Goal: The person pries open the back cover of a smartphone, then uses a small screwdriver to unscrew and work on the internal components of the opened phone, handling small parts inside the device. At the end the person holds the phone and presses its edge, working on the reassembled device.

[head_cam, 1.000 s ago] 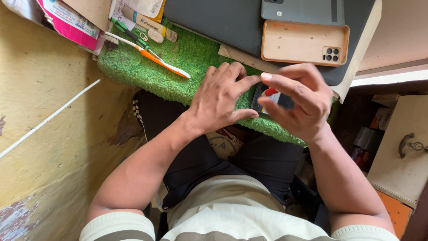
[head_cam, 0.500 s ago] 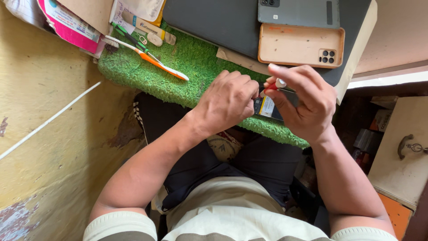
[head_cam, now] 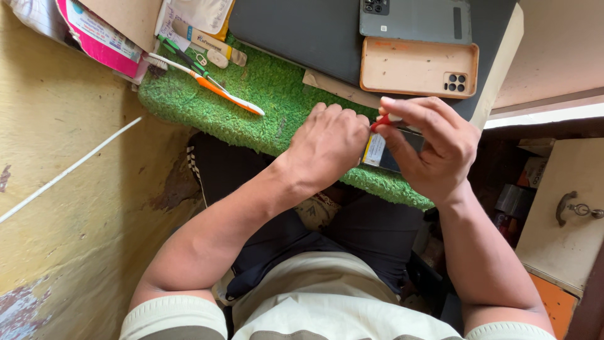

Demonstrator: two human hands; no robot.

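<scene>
A dark, flat phone-like device (head_cam: 395, 151) is being worked on with a small red-handled tool (head_cam: 385, 121) over a shaggy green mat (head_cam: 277, 101).

The red-handled tool is pinched between the thumb and fingertips of the right hand (head_cam: 434, 151), its tip hidden between the two hands. The left hand (head_cam: 327, 146) is curled closed just beside it, knuckles up; whether anything is gripped inside it cannot be told. The dark device is seen between and beneath both hands, at the near edge of the green mat. Farther back, a peach-coloured phone case (head_cam: 418, 68) and a grey phone lying face down (head_cam: 415, 20) are laid on a dark grey board (head_cam: 302, 31). An orange-and-white toothbrush (head_cam: 217, 91) is laid on the mat's left part, well apart from the hands.
</scene>
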